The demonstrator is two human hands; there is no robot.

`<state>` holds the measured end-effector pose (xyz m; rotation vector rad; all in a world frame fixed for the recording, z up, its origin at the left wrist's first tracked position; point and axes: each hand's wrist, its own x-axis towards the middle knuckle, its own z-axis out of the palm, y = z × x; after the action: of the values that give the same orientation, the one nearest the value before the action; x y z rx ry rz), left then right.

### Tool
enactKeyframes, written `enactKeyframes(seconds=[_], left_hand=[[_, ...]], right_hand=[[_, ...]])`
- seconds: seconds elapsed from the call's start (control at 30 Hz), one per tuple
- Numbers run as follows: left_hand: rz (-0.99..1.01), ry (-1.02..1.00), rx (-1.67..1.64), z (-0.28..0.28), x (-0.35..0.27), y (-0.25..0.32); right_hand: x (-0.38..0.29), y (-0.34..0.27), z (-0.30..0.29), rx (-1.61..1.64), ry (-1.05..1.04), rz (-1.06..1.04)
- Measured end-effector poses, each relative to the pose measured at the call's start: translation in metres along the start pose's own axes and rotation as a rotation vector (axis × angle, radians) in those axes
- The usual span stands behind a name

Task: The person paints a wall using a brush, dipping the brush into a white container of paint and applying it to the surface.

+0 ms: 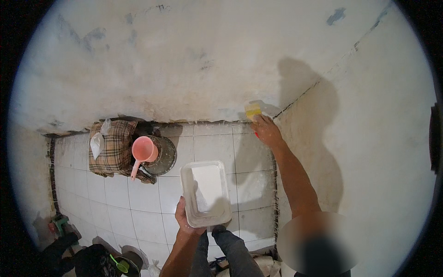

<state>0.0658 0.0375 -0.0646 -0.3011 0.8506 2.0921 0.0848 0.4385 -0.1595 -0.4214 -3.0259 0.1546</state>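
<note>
My right hand (pixel 268 131) grips a flat paintbrush (pixel 253 111) with pale bristles and a yellow band; a bit of red shows below the fingers. The bristles lie against the lower part of the stained off-white wall (pixel 207 79), near the corner. Whether they press on it, I cannot tell. At the lower middle, my left hand (pixel 187 220) supports a white plastic tray (pixel 205 221) from its near left corner, thumb along the side. White liquid, which looks like paint, lies in the tray.
A pink dipper (pixel 143 149) rests on a dark round container (pixel 168 159). Beside it, plaid cloth (pixel 117 149) bears a white plastic bag (pixel 97 144). At lower left are a green power tool (pixel 60 223) and a dark bucket (pixel 133 258) with a green scoop (pixel 121 266). White tiles (pixel 143 194) cover the floor.
</note>
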Motion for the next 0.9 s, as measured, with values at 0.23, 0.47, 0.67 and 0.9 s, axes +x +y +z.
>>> enactKeyframes(seconds=[0.23,0.47,0.67,0.9], left_hand=[[-0.069,0.041,-0.066,0.011,-0.02,0.006],[-0.173,-0.073,-0.142,0.025,-0.044,0.023],[-0.215,-0.244,-0.205,0.06,-0.058,0.041],[-0.33,-0.155,-0.138,0.094,-0.082,0.075]], right_hand=[[-0.109,-0.078,-0.061,0.411,0.394,0.017],[-0.174,-0.233,-0.225,0.85,0.436,0.24],[-0.176,-0.308,-0.286,0.654,0.077,0.152],[-0.167,-0.338,-0.319,0.388,0.075,0.028]])
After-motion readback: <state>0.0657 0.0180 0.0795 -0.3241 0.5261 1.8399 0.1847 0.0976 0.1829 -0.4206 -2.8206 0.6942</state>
